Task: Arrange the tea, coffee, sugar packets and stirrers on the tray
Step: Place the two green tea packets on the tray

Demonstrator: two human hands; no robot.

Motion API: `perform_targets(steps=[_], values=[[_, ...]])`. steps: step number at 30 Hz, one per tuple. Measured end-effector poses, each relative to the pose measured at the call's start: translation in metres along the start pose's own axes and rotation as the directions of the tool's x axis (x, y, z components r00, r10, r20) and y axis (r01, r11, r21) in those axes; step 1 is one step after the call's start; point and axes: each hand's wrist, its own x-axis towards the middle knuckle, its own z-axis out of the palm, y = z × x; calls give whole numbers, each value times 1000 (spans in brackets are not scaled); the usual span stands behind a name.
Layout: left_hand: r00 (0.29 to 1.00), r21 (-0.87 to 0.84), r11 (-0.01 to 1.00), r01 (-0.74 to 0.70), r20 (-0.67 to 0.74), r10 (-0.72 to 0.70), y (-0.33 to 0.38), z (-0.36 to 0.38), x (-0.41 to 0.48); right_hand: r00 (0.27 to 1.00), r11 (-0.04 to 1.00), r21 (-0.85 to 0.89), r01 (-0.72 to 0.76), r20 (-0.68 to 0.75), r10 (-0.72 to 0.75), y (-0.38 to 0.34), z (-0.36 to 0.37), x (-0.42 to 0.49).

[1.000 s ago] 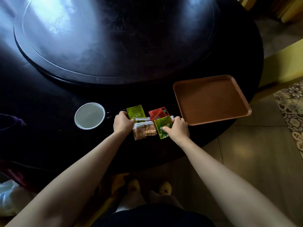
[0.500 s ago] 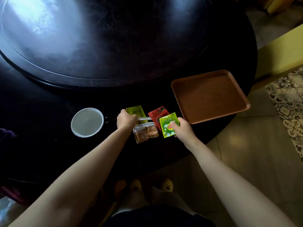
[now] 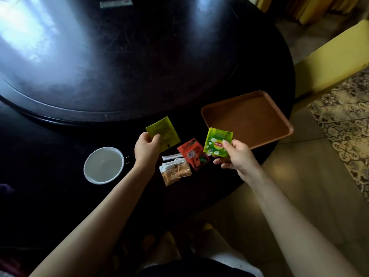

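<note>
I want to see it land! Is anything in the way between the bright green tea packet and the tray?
Nothing visible. The right hand holds the bright green tea packet just by the near-left edge of the tray, which looks bare.

tray [image 3: 277, 116] at table [image 3: 139, 76] near-right edge | packet pile [image 3: 179, 166] left of tray | cup [image 3: 103, 165] left of pile | left hand [image 3: 145, 150] lifts one packet [image 3: 165, 130] behind pile | right hand [image 3: 237, 156] lifts another, the tea packet [image 3: 217, 141], between pile and tray
</note>
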Motion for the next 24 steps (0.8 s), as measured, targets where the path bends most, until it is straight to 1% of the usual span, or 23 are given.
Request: perform_targets(steps=[4,6,8,10,12,15,16,17,18,21,24], values=[[983,-122,987,108,159,-88,9,22,-5,996,1000,29,5,94,-8,-7,-5,6],[969,-138,979,151,218,-118,12,34,-6,990,1000,10,13,144,-14,-12,-12,14],[953,-154,968,198,262,-153,13,45,-3,988,999,-22,24,153,-21,-16,-20,23],[940,-164,957,238,286,-184,14,54,2,993,999,-33,35,115,-31,-20,-28,33],[934,-181,941,287,271,-233,14,67,7,996,999,-23,41,74,-39,-28,-42,49],[921,-205,914,350,252,-296,18,90,13,995,998,54,15,96,-20,-43,-65,78],[916,-215,904,370,244,-317,20,97,17,994,999,45,28,100,-33,-46,-72,88],[913,-226,895,385,236,-333,21,104,19,993,998,-11,59,99,-57,-49,-77,99],[910,-235,888,395,232,-343,22,111,22,991,989,-106,102,102,-91,-51,-83,110],[904,-242,876,417,209,-372,26,130,26,973,905,-367,214,161,-165,-56,-92,146],[882,-231,852,470,166,-442,20,141,34,951,820,-500,279,263,-163,-62,-88,179]])
